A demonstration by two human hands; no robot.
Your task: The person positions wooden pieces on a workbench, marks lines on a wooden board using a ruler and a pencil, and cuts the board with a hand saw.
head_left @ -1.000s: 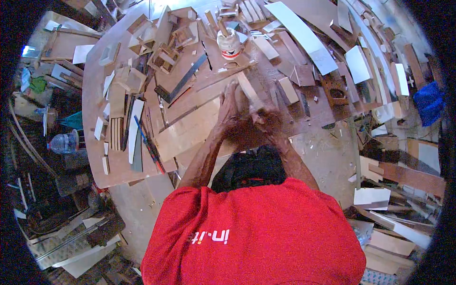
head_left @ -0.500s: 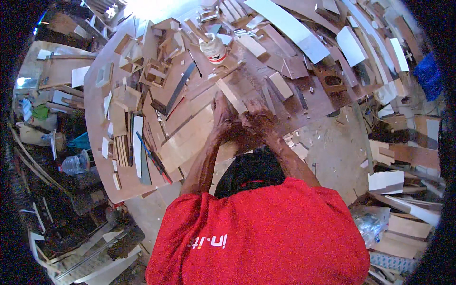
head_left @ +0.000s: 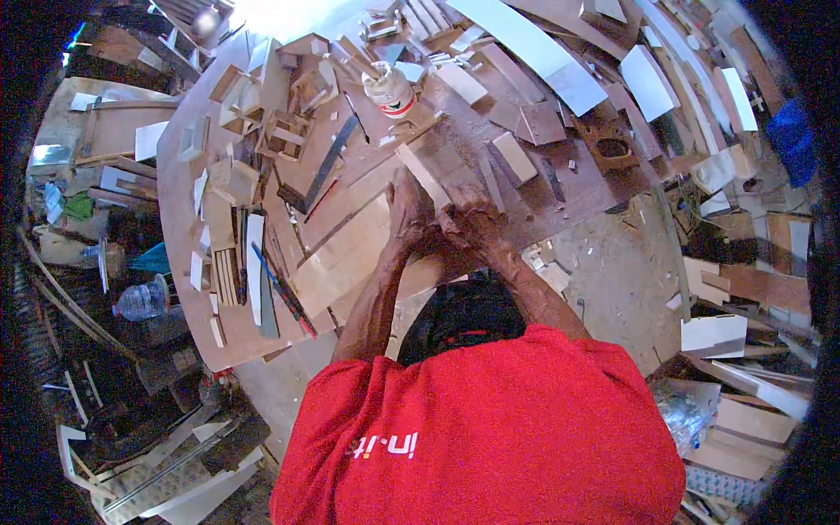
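Note:
A light wooden strip (head_left: pixel 423 175) stretches away from me between my two hands near the table's front edge. My left hand (head_left: pixel 409 210) is closed against its left side, the thumb side pointing forward. At the strip's near end my right hand (head_left: pixel 471 223) is bent over it with curled fingers. The knuckles cover that end, so the fingertips cannot be seen. To the left of my left hand lies a wide pale board (head_left: pixel 337 276). Just beyond the strip, a thin wooden piece (head_left: pixel 420 133) lies at a slant.
A white tub (head_left: pixel 388 91) holding sticks stands beyond my hands. Small wooden frames (head_left: pixel 284 136) and offcuts crowd the left of the table. A dark flat bar (head_left: pixel 332 162) and a blue-and-red slender tool (head_left: pixel 284 293) lie there too. Long white boards (head_left: pixel 534 57) stretch across the far right.
My hands and the wooden strip stay almost in place, with only a slight shift of the fingers. The whole view has moved a little.

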